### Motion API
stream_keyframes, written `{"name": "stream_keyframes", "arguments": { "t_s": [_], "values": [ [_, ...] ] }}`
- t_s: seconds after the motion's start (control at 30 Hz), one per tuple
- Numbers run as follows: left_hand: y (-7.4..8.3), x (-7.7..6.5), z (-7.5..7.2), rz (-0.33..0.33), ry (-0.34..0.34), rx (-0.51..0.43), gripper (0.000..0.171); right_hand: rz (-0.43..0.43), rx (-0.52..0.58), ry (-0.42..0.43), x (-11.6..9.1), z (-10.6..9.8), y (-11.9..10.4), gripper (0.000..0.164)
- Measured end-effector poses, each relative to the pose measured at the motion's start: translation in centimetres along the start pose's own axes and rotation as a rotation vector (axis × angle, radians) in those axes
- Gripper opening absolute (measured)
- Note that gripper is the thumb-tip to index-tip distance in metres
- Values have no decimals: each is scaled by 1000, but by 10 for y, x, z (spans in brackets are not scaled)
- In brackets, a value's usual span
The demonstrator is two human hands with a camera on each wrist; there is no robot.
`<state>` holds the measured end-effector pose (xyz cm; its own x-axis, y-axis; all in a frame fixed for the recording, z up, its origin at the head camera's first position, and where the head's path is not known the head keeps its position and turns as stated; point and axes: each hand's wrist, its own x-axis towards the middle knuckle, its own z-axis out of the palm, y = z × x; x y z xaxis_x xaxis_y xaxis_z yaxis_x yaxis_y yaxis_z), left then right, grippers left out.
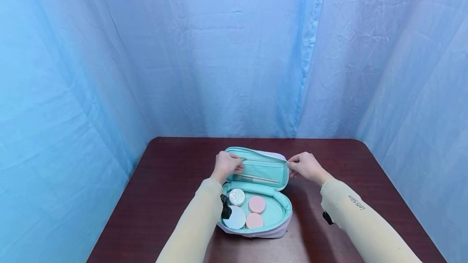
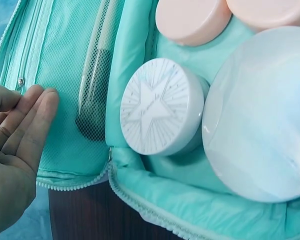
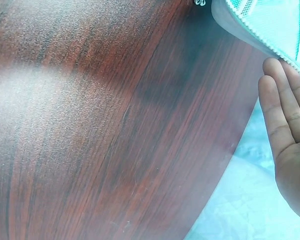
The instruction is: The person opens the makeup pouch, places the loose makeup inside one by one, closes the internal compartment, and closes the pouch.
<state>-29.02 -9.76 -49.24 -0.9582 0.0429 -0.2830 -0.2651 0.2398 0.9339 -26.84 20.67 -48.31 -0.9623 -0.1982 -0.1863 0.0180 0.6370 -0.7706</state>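
Observation:
A zippered cosmetic bag (image 1: 279,231) with turquoise lining lies unzipped, its lid (image 1: 261,169) raised at the back. My left hand (image 1: 227,164) pinches the zipper pull of the lid's inner pocket; the metal slider (image 2: 21,81) shows just above the fingertips. At the lid's right corner my right hand (image 1: 306,166) grips the zippered edge (image 3: 270,46) between thumb and fingers. Behind the mesh of the lid sits a makeup brush (image 2: 94,85), bristles toward the left hand. The base holds a star-marked round jar (image 2: 152,107), a larger pearly white round case (image 2: 260,115) and two pink round cases (image 1: 257,204).
The bag stands on a dark red-brown wooden table (image 1: 175,173) near its front middle. Blue cloth curtains (image 1: 226,60) hang behind the table and along both sides. Black wrist straps (image 1: 225,208) sit on the pale sleeves.

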Motion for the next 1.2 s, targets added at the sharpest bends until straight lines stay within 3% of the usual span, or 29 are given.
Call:
{"name": "stream_keyframes", "arguments": {
  "t_s": [0.6,1.2],
  "values": [
    [-3,5,-21,-4,53,59,21,-8,5,0,2,-1,2,22],
    [-8,5,-43,37,129,99,20,-10,-12,9,3,-1,4,21]
  ]
}}
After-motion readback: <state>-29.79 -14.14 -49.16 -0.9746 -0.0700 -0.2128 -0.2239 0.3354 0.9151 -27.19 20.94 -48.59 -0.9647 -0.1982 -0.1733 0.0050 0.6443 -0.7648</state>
